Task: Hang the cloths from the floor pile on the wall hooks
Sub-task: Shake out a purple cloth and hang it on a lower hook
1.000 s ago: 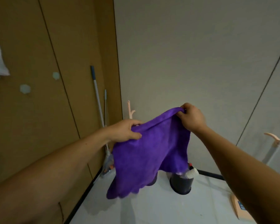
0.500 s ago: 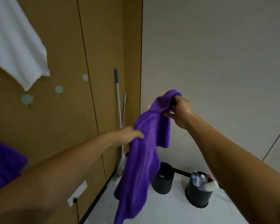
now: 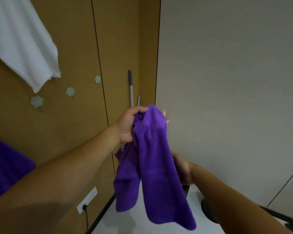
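Observation:
My left hand (image 3: 128, 123) grips the bunched top of a purple cloth (image 3: 152, 166), which hangs down in front of the room corner. Lower down, my right hand (image 3: 182, 169) is blurred and partly behind the cloth's right edge; its grip cannot be made out. Three pale hexagonal wall hooks (image 3: 70, 91) sit bare on the brown wall panel to the left. A white cloth (image 3: 20, 39) hangs at the upper left and another purple cloth (image 3: 5, 166) hangs at the left edge. The floor pile is out of view.
Two mop handles (image 3: 130, 88) lean in the corner behind the cloth. A peach-coloured hook (image 3: 164, 113) peeks out beside the cloth's top. A wall socket (image 3: 87, 200) with a cable is low on the brown wall. A black bucket (image 3: 208, 211) stands on the pale floor.
My right hand let go of the cloth's top and dropped low beside it. My left hand rose and took the top, so the cloth now hangs bunched from it.

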Demonstrator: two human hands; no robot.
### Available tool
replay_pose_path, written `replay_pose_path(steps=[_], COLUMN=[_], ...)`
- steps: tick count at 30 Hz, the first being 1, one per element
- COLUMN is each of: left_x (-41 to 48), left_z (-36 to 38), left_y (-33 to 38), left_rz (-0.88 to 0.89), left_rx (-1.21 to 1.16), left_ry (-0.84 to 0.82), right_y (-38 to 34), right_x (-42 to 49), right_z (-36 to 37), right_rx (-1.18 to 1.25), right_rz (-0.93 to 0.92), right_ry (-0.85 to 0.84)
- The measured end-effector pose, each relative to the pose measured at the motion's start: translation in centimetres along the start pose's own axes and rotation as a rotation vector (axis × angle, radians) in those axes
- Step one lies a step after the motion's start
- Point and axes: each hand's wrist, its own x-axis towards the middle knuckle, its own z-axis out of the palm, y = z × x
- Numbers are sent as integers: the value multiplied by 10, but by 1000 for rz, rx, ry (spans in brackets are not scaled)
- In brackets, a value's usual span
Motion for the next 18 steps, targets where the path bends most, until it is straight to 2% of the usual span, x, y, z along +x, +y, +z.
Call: replay_pose_path(steps=[3,6,8,10,14,16,18], left_x=[7,10,9,9,15,17,18], left_z=[-3,-13,-18,-17,3,12,17], left_y=[5,10,10,10,12,15,19], left_rz=[-11,-75,-91,-48,11,30,77], left_rx=[19,80,51,34,47,33,1], left_ry=[106,259,347,362,313,322,349], right_y=[-8,-41,-61,-65,-45,-42,-47], right_x=[-2,-4,-1,8,38,46,50], right_z=[2,-12,-28,-39,-33,-27,-23], right_rx=[225,405,460,357,-27,-36,66], right_rz=[-114,-316,-324,-234,-83,-117,-136], right_ry=[-118,-119,-119,-87,-20,-22,-93])
